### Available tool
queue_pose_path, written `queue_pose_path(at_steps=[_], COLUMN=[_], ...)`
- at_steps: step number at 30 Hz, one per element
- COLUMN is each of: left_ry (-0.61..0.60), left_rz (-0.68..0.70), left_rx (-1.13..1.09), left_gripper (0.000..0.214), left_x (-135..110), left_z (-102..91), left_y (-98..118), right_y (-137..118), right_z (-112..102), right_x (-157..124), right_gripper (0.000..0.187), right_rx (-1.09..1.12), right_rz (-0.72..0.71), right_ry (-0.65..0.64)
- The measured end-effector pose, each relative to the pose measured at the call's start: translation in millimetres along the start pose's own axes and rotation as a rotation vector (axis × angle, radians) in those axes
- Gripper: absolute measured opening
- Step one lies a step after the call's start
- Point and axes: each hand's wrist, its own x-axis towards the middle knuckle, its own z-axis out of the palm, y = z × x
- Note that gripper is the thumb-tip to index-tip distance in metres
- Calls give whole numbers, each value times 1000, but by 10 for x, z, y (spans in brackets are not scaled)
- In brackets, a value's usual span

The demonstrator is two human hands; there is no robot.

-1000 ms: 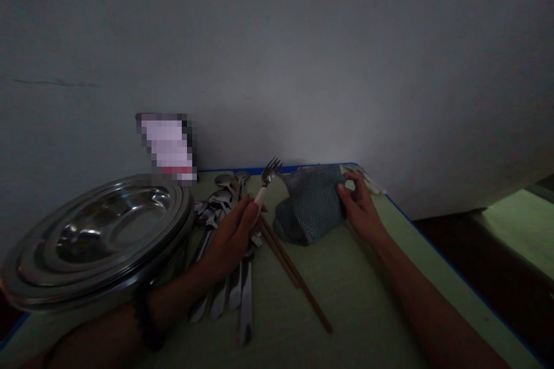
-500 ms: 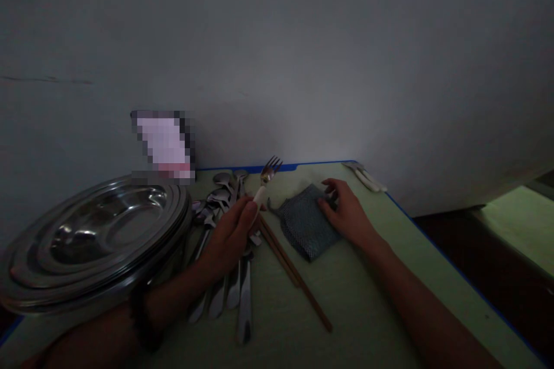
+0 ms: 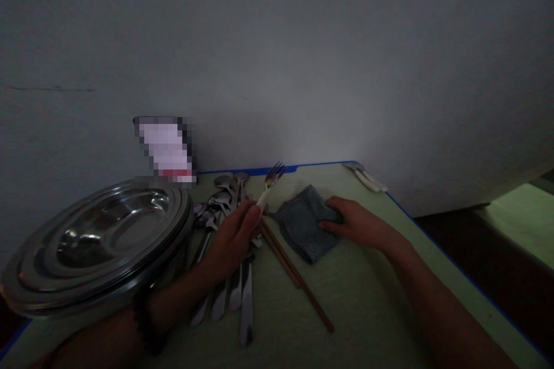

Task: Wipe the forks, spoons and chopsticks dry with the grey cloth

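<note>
My left hand [image 3: 236,239] is closed around the pale handle of a fork [image 3: 274,175], whose tines point up and away from me. On the table, the grey mesh cloth [image 3: 305,228] lies spread out, and my right hand [image 3: 352,221] pinches its right edge between thumb and fingers. Two wooden chopsticks [image 3: 298,277] rest between the left hand and the cloth. Beneath and beside the left hand lies a pile of metal spoons [image 3: 220,199], their handles toward me; the hand covers part of it.
A stack of shiny metal plates or basins [image 3: 116,230] stands at the left. Behind it, a device with a blurred screen [image 3: 167,147] leans on the wall. Pale-handled cutlery [image 3: 366,177] lies in the far right corner of the light green, blue-edged table [image 3: 367,311].
My right hand has turned and its fingers have closed on the cloth's right edge. The left hand still holds the fork, now shifted slightly in the view.
</note>
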Motion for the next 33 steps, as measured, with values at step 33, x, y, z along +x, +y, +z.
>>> queue_pose_path(at_steps=[33], left_ry=[-56], left_rz=[-17], left_rx=[-50], left_gripper=[29], left_x=[-8], left_z=[9], left_y=[-37], right_y=[543], right_z=[-249], right_x=[-60], right_gripper=[23], right_rx=[-39], right_rz=[83], right_ry=[159])
